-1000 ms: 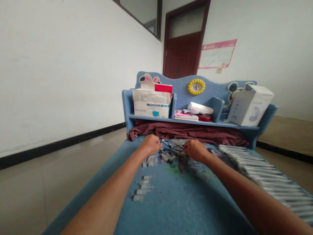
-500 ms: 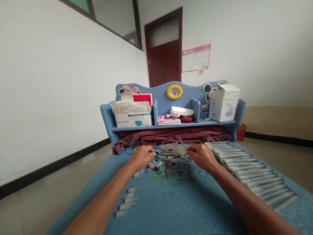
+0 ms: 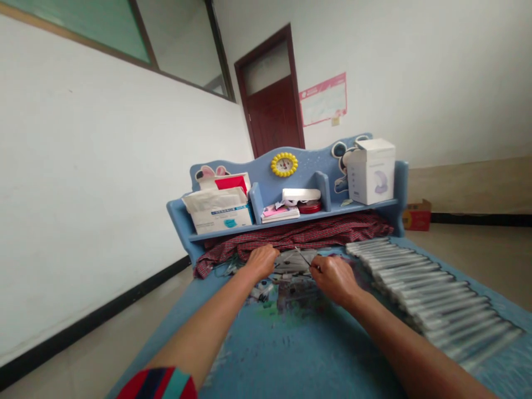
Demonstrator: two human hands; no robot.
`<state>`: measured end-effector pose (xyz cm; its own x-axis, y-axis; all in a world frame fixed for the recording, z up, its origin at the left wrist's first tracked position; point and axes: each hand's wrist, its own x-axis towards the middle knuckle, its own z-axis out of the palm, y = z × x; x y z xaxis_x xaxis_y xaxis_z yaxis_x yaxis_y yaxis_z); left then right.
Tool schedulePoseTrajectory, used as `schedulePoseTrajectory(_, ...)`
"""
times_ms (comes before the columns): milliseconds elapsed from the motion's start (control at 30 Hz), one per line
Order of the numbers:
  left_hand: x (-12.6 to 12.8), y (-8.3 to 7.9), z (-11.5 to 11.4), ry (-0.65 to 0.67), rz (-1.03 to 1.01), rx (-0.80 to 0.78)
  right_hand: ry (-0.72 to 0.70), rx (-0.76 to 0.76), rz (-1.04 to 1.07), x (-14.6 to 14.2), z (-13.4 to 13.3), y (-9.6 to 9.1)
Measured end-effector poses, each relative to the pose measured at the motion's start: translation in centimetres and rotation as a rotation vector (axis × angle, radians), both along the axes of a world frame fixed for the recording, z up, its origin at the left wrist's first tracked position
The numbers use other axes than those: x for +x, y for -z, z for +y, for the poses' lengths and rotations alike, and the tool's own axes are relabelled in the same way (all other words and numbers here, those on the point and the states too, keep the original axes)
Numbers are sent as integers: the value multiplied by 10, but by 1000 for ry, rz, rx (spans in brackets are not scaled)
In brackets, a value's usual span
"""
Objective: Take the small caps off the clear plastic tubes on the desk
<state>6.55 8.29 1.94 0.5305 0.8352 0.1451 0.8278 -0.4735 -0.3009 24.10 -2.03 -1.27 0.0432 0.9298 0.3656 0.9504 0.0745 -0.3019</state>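
Observation:
Both my hands rest at the far side of a blue desk (image 3: 291, 343), over a pile of small grey and clear parts (image 3: 291, 260). My left hand (image 3: 262, 260) is curled closed on the left of the pile, what it holds is hidden. My right hand (image 3: 334, 275) is pinched on a thin dark rod (image 3: 305, 256) that sticks up and left from its fingers. A few small clear pieces (image 3: 261, 291) lie scattered just below my left hand.
A long row of grey tubes (image 3: 424, 293) lies along the desk's right side. A red plaid cloth (image 3: 332, 228) is bunched under the blue shelf (image 3: 291, 219), which bears a mask box (image 3: 218, 213), papers, a white box (image 3: 372, 172) and a yellow clock (image 3: 284, 164).
The view has swung and tilted. My hands have drawn closer together over the pile, and the right hand still pinches the thin rod.

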Motion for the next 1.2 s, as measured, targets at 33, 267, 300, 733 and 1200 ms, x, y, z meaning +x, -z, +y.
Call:
schedulePoseTrajectory(33, 3, 1, 1, 6, 20, -5, 2, -8, -17, 0, -1, 0)
schedulePoseTrajectory(267, 6, 3, 5, 50, 79, 28, -13, -26, -139, -2, -4, -2)
schedulePoseTrajectory(300, 4, 1, 3, 58, 77, 39, -17, -19, -157, -1, -4, -2)
schedulePoseTrajectory(733, -6, -5, -42, 191, 79, 148, -91, 49, -306, -11, -7, 1)
schedulePoseTrajectory(1200, -15, -2, -81, 308, -26, 71, -256, 256, -449, -29, -22, -3)
